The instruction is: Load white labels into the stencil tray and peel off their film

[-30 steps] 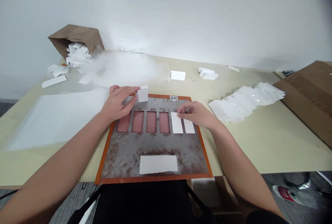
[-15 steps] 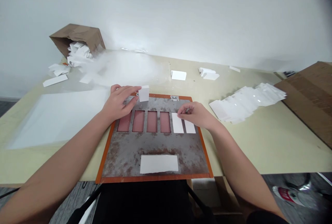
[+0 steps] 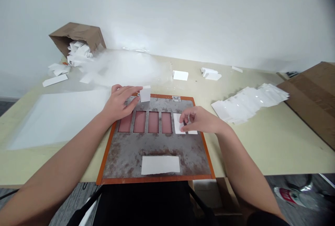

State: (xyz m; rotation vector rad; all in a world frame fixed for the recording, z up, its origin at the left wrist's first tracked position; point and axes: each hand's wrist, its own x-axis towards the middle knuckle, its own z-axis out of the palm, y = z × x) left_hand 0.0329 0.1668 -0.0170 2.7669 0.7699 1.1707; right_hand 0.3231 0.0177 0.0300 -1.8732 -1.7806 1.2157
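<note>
At the centre of the frame, the left hand (image 3: 120,102) pinches a small white stack of rectangular cards (image 3: 145,95) between thumb and fingers, above the far edge of a flat grey stained board with an orange rim (image 3: 125,159). Right of centre, the right hand (image 3: 200,120) is bent over a thin white rectangular card (image 3: 177,123) lying in the fifth recess from the left. Its thumb tip meets the card's lower right part; whether it grips or only presses cannot be told. Another white rectangular card (image 3: 193,132) lies in the rightmost recess, partly hidden beneath that hand.

The step looks like seating the card, and it would go best with light, flat fingertip pressure, nudging its edges square to the recess walls. Pushing hard at one corner could tilt it, and a trailing knuckle could shift the neighbouring card. The stack is best held steady and clear of the four pink-bottomed recesses (image 3: 153,122) left of the right hand, and of the wide white rectangular piece (image 3: 160,165) at lower centre.
</note>
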